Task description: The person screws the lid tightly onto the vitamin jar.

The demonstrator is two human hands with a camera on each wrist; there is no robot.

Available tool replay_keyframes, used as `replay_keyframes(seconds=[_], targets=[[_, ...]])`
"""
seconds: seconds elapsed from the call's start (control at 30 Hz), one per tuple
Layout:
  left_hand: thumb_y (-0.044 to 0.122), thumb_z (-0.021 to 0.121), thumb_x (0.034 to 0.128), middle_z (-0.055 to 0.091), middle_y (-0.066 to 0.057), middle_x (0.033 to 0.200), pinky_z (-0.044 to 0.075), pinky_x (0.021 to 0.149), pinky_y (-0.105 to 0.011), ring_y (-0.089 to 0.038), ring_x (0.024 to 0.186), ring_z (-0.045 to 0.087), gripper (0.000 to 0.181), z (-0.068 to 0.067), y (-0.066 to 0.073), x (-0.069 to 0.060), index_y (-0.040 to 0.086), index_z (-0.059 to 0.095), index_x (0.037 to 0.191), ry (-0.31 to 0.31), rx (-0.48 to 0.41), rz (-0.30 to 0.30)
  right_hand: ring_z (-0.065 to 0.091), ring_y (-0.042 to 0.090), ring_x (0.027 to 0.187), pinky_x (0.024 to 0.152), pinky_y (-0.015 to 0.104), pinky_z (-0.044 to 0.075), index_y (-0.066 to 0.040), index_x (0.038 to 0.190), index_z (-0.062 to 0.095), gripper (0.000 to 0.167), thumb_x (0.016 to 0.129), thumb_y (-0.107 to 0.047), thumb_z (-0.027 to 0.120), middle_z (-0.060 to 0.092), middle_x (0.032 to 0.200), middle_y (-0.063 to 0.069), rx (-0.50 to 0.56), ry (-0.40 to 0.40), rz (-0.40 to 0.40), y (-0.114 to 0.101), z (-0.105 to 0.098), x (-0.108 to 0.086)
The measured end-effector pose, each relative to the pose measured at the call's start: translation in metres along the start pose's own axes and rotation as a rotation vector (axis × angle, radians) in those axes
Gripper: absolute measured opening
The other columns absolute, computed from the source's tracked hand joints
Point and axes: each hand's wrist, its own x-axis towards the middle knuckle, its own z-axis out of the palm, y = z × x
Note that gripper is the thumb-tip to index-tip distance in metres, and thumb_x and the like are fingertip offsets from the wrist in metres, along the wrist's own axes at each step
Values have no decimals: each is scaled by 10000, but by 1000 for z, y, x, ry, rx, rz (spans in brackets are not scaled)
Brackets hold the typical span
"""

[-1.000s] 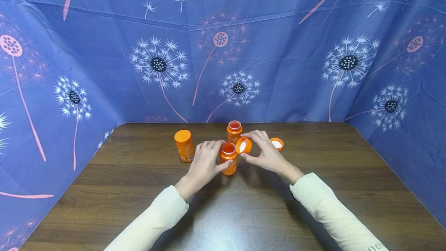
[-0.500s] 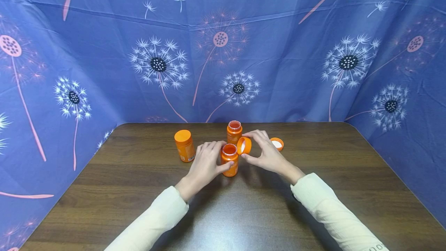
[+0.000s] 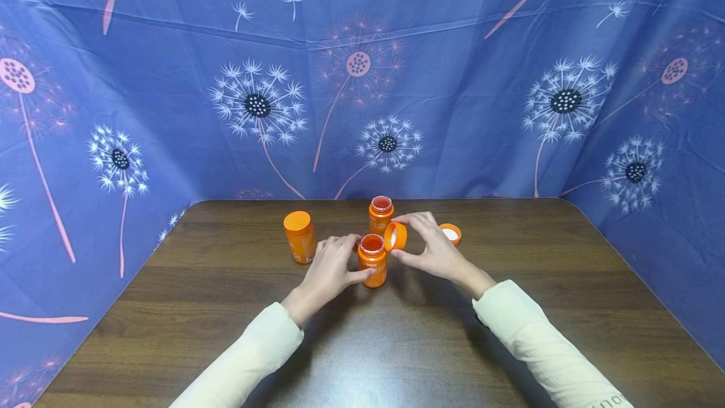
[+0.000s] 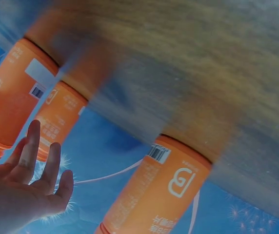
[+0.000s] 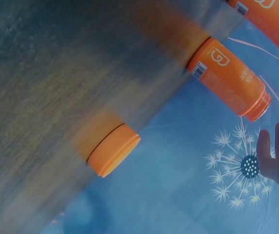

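Note:
An uncapped orange bottle [image 3: 372, 264] stands upright near the middle of the table. My left hand [image 3: 327, 272] is at its left side, thumb in front of the bottle and fingers loosely spread; in the left wrist view those fingers [image 4: 32, 165] are extended, not wrapped round it. With thumb and fingertips, my right hand [image 3: 433, 250] pinches an orange cap [image 3: 395, 237], tilted so its white inside faces left, just right of the bottle's mouth. Behind stands a second uncapped bottle [image 3: 381, 214]. A capped orange bottle [image 3: 299, 238] is left of my left hand.
Another orange cap [image 3: 450, 233] lies on the table behind my right hand, white inside up. The brown wooden table [image 3: 362, 345] ends at a blue curtain [image 3: 453, 80] with a dandelion pattern at the back and sides.
My left hand has loosened from the front bottle and drawn slightly left and toward me. My right hand keeps pinching the cap, which has turned slightly.

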Motion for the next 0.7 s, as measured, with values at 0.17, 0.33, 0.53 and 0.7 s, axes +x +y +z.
replay_keyframes(seconds=[0.17, 0.33, 0.53, 0.7], targets=[[480, 720, 713, 652, -28, 903, 398, 810, -429, -234, 886, 570, 540, 2, -3, -2, 102, 580, 1072, -23, -10, 8, 408, 170, 1092, 896, 463, 380, -158, 1206, 533, 557, 704, -198, 770, 547, 1156, -15, 6, -11, 44, 0, 0, -1], [475, 713, 724, 645, -33, 855, 395, 791, -420, -215, 848, 558, 507, 2, -3, -2, 112, 580, 1051, -27, -17, 17, 422, 200, 1101, 911, 471, 378, -135, 1220, 527, 564, 714, -218, 762, 552, 1171, -17, 10, -12, 38, 0, 0, -1], [471, 708, 732, 651, -35, 883, 393, 794, -422, -225, 869, 563, 513, 3, -3, -2, 105, 579, 1068, -31, -19, 12, 432, 223, 1101, 918, 467, 377, -136, 1233, 504, 586, 713, -217, 762, 545, 1196, -2, 13, -3, 32, -1, 1, 0], [474, 698, 742, 655, -34, 902, 395, 793, -410, -208, 862, 562, 510, 4, -3, -4, 107, 578, 1075, -36, -26, 7, 446, 256, 1092, 914, 454, 382, -120, 1231, 494, 600, 708, -217, 771, 550, 1182, 31, 21, 8, 21, -2, 2, 1]])
